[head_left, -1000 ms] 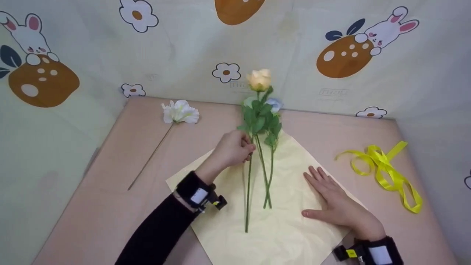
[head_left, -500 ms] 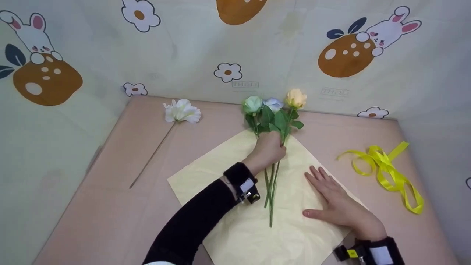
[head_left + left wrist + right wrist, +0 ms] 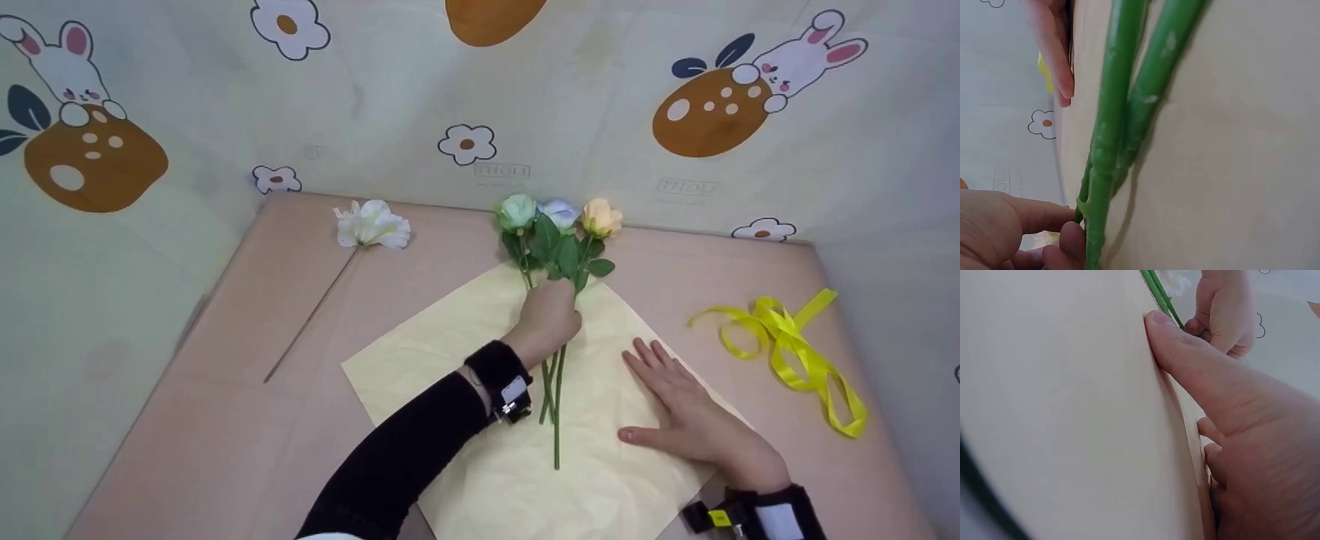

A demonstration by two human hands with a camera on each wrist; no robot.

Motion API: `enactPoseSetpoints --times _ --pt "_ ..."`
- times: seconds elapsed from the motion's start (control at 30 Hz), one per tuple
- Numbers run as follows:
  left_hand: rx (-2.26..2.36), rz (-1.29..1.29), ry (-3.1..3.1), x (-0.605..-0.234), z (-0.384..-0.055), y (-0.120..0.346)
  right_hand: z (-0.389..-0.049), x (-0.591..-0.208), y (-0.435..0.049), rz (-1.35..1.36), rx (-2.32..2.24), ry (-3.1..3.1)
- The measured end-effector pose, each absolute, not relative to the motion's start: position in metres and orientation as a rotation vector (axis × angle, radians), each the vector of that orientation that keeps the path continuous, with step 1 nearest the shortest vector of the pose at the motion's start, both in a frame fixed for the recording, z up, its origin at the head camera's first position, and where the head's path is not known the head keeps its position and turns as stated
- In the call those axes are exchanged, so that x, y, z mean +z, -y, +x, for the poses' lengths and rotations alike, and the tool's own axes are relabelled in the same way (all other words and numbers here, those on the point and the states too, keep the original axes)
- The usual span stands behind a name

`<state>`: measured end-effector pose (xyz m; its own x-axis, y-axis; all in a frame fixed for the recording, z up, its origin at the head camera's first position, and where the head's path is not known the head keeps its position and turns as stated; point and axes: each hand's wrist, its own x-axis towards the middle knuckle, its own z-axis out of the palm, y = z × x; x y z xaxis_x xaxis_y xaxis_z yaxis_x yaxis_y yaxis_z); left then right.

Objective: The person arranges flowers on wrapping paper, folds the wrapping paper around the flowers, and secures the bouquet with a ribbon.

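Peach flower (image 3: 601,218) shifted, three stems (image 3: 1107,112), two hands (image 3: 550,316)

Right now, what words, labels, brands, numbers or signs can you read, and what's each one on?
"THOLI", probably: faint boxed word on the patterned backdrop.
Second boxed word, to its right: too blurred.
Other faint backdrop marks: unreadable.
Left wrist view's lettering: blurred.
Yellow tag near the right hand: too small.

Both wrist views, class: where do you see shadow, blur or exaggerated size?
Left wrist: a thin, soft-edged shadow runs beside the stems on the paper; right wrist: the dark band at lower left is blurred, and the right hand looms far larger than the left hand.
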<state>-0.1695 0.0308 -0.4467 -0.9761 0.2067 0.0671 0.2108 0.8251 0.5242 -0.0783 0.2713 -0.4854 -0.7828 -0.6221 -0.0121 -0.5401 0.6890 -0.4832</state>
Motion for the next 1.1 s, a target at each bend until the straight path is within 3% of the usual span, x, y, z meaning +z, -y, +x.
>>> enactPoseSetpoints --times 0.73,0.9,1.1 --pt "-0.942 -0.337 2.957 -0.437 -0.166 -0.017 -0.077 -0.481 -0.273 -0.903 -0.71 -2.735" --pt "-0.888 -0.268 2.934 -0.425 -0.168 0.01 -0.076 -0.482 -0.272 -0.891 -0.707 -2.737" --pt "-0.802 -0.078 2.94 -0.422 -0.172 0.077 -0.078 -0.482 -0.27 -0.94 -0.695 -2.734"
